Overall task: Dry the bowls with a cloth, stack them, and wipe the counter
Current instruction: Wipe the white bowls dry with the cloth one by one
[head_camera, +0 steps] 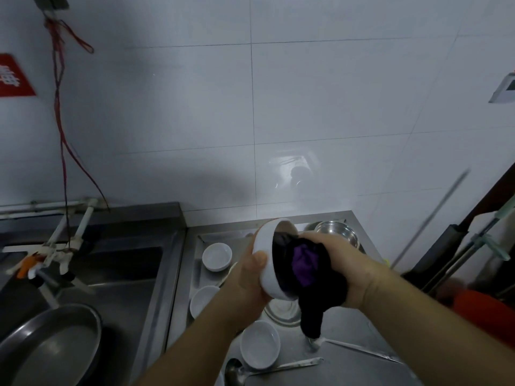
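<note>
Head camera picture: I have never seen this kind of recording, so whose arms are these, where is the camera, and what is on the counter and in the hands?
There is no machine here. A person wears a wide-angle camera on the head, looking down at their own arms. The left hand grips a white bowl, tilted on its side. The right hand grips a dark cloth pushed into that bowl, drying it. On the steel counter below stand three more white bowls, a metal bowl near the wall, and a ladle at the front edge. A sink with a large metal pan lies to the left.
</note>
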The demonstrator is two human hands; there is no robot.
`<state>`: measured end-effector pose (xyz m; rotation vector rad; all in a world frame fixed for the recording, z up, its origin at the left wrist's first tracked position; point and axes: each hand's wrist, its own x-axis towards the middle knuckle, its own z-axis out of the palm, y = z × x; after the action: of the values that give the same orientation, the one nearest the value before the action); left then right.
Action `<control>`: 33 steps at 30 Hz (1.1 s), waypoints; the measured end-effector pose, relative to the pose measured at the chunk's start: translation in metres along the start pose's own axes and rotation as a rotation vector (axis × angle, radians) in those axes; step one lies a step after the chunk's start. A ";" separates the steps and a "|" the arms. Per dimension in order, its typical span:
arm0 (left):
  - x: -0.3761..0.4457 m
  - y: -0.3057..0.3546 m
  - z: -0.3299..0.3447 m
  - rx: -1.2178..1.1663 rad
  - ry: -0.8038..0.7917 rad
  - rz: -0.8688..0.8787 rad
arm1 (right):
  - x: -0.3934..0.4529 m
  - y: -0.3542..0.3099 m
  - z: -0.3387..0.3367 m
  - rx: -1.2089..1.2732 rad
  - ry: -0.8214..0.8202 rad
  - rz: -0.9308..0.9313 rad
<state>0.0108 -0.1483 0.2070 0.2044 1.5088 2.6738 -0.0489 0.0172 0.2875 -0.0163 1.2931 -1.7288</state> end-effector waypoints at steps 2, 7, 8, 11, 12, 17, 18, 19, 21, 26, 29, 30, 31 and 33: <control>-0.001 -0.006 -0.003 -0.063 0.020 0.030 | 0.004 0.007 0.009 0.188 0.022 -0.061; 0.002 -0.017 0.007 -0.094 0.243 -0.013 | 0.021 0.016 0.025 0.031 0.354 -0.434; 0.001 -0.018 0.008 -0.121 0.237 -0.029 | 0.024 0.016 0.023 -0.165 0.445 -0.511; -0.003 -0.019 0.006 -0.107 0.189 -0.036 | 0.026 0.014 0.010 -0.886 0.572 -0.755; -0.003 -0.019 0.005 -0.106 0.180 -0.037 | 0.026 0.013 0.003 -1.134 0.522 -0.831; -0.004 -0.016 0.000 -0.063 0.205 -0.020 | 0.015 0.002 -0.007 -1.774 0.191 -0.805; -0.004 -0.014 -0.003 -0.025 0.203 -0.022 | 0.011 -0.002 -0.005 -1.712 0.159 -0.742; -0.003 -0.013 -0.005 0.009 0.197 -0.030 | 0.009 -0.006 -0.004 -1.637 0.133 -0.651; -0.001 -0.010 -0.007 0.029 0.140 -0.030 | 0.003 -0.014 -0.001 -1.461 0.117 -0.446; 0.000 -0.009 0.001 -0.007 -0.038 -0.032 | -0.009 -0.013 -0.006 -0.573 -0.071 -0.210; -0.001 -0.009 0.006 -0.059 -0.030 -0.046 | -0.004 -0.001 -0.002 -0.550 -0.002 -0.464; -0.002 -0.009 0.007 -0.057 0.008 -0.049 | -0.002 0.003 0.001 -0.659 0.092 -0.599; -0.002 -0.009 0.009 -0.053 0.046 -0.052 | -0.001 0.006 0.004 -0.790 0.210 -0.735; -0.002 -0.011 0.013 -0.046 0.068 -0.048 | 0.001 0.008 0.007 -1.076 0.372 -0.941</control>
<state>0.0148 -0.1321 0.2043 0.0743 1.4494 2.7004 -0.0403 0.0116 0.2845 -1.1114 2.6354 -1.5116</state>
